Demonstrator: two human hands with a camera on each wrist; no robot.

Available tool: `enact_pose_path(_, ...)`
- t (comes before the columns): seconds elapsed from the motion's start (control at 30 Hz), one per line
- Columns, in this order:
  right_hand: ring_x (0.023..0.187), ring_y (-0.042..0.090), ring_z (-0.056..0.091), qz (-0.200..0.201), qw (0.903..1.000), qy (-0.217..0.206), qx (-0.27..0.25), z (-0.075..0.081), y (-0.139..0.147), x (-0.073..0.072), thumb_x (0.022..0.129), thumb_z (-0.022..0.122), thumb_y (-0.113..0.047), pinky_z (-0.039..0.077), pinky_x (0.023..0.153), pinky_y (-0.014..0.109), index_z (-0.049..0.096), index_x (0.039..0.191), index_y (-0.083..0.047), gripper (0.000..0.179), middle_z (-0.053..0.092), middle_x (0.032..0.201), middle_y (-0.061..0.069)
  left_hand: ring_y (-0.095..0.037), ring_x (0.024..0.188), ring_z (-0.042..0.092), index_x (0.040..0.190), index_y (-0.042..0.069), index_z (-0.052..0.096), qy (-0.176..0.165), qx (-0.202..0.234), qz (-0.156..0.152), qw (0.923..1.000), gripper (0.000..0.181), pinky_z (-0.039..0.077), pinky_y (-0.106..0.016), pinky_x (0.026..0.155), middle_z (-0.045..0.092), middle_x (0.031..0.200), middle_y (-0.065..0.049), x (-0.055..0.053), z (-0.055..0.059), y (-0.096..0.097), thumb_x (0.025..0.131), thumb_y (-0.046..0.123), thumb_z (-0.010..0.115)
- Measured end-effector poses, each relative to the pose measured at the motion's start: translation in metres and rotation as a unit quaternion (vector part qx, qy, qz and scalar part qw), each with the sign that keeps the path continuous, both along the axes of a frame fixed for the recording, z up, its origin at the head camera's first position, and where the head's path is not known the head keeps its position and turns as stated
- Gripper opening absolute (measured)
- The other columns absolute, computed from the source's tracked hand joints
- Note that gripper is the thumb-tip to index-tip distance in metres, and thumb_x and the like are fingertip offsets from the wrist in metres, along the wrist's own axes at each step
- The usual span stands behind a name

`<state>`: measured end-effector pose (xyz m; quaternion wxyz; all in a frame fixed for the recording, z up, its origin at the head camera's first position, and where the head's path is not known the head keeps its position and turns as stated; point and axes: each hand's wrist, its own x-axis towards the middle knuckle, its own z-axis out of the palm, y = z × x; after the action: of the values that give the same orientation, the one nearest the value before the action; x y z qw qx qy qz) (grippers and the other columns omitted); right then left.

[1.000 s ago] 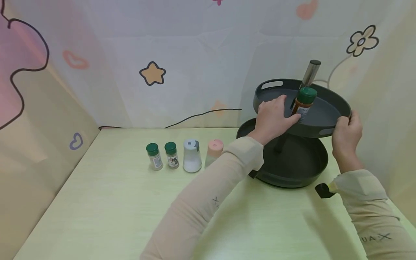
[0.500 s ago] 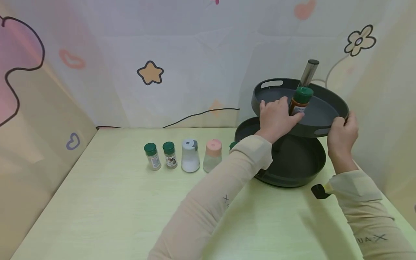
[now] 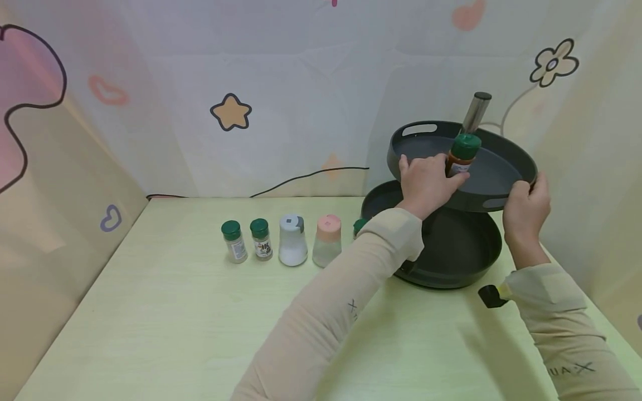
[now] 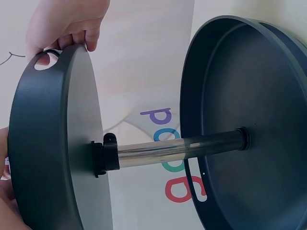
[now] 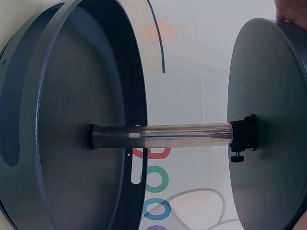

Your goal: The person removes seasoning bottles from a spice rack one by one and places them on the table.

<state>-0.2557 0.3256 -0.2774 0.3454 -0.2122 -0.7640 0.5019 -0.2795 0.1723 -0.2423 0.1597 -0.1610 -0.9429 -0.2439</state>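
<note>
My left hand [image 3: 425, 181] reaches over the near rim of the upper round tray [image 3: 501, 167], gripping a spice jar [image 3: 462, 156] between thumb and fingers. The jar has a green lid and reddish-brown contents; its base is hidden behind the hand and rim. At the tray's right side, my right hand [image 3: 526, 214] holds the rim by the handle slot, also visible in the left wrist view. A metal pole [image 4: 153, 152] joins this dark tray to the deeper lower tray [image 3: 458, 253]. The upper tray looks tilted in the head view.
Left of the stand, a row holds two green-lidded jars [image 3: 234, 242] [image 3: 262, 239], a white shaker [image 3: 293, 240] and a pink-capped shaker [image 3: 327, 240]. Another green lid [image 3: 359, 225] shows partly behind my left sleeve. A patterned cloth backdrop [image 3: 301, 83] rises behind the table.
My left forearm has shifted right, uncovering the pink-capped shaker and another green lid. The jar stands slightly more upright and a little further left on the tray. My right hand keeps its hold.
</note>
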Motion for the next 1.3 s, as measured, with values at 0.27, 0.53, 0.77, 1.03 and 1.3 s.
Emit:
enact_pose_path(0.27, 0.07, 0.002, 0.033, 0.002, 1.0, -0.005, 0.0, 0.001, -0.001, 0.001, 0.087, 0.027, -0.018, 0.025, 0.066, 0.021, 0.038, 0.074, -0.028, 0.02, 0.034, 0.074, -0.011, -0.002, 0.091, 0.057, 0.095, 0.026, 0.061, -0.003, 0.013, -0.008, 0.9999, 0.032, 0.017, -0.041, 0.108, 0.065, 0.088, 0.016, 0.001, 0.0, -0.001, 0.08, 0.053, 0.053)
enact_pose_path(0.53, 0.071, 0.002, 0.033, 0.002, 1.0, -0.008, 0.003, 0.002, -0.002, 0.002, 0.087, 0.027, -0.018, 0.025, 0.065, 0.02, 0.037, 0.073, -0.029, 0.02, 0.034, 0.074, -0.011, -0.001, 0.091, 0.058, 0.099, 0.026, 0.06, -0.003, 0.037, -0.016, 0.9992, 0.032, 0.017, -0.041, 0.109, 0.065, 0.09, 0.016, 0.0, -0.001, -0.003, 0.081, 0.051, 0.054)
enact_pose_path(0.77, 0.069, 0.002, 0.032, 0.001, 0.9999, -0.007, 0.01, 0.0, 0.0, 0.001, 0.088, 0.027, -0.019, 0.025, 0.065, 0.02, 0.036, 0.073, -0.03, 0.02, 0.034, 0.073, -0.011, 0.001, 0.089, 0.058, 0.102, 0.027, 0.059, -0.013, 0.086, -0.034, 0.9956, 0.03, 0.017, -0.042, 0.108, 0.064, 0.085, 0.017, 0.0, 0.002, -0.005, 0.081, 0.049, 0.054)
enact_pose_path(1.03, 0.071, 0.002, 0.033, 0.001, 0.9999, -0.011, 0.005, 0.002, -0.002, 0.002, 0.087, 0.027, -0.018, 0.025, 0.066, 0.02, 0.037, 0.075, -0.029, 0.02, 0.035, 0.074, -0.012, 0.001, 0.097, 0.056, 0.115, 0.026, 0.054, -0.028, 0.125, -0.059, 0.99, 0.039, 0.02, -0.039, 0.107, 0.063, 0.102, 0.016, 0.001, 0.012, -0.008, 0.082, 0.047, 0.054)
enact_pose_path(1.3, 0.072, 0.002, 0.033, 0.0, 0.9999, -0.013, 0.008, 0.002, 0.0, 0.002, 0.087, 0.027, -0.018, 0.025, 0.067, 0.02, 0.038, 0.075, -0.03, 0.02, 0.036, 0.075, -0.013, 0.0, 0.093, 0.056, 0.117, 0.021, 0.052, -0.061, 0.202, -0.121, 0.97, 0.041, 0.041, -0.017, 0.084, 0.061, 0.106, 0.011, 0.002, 0.023, -0.017, 0.083, 0.043, 0.056)
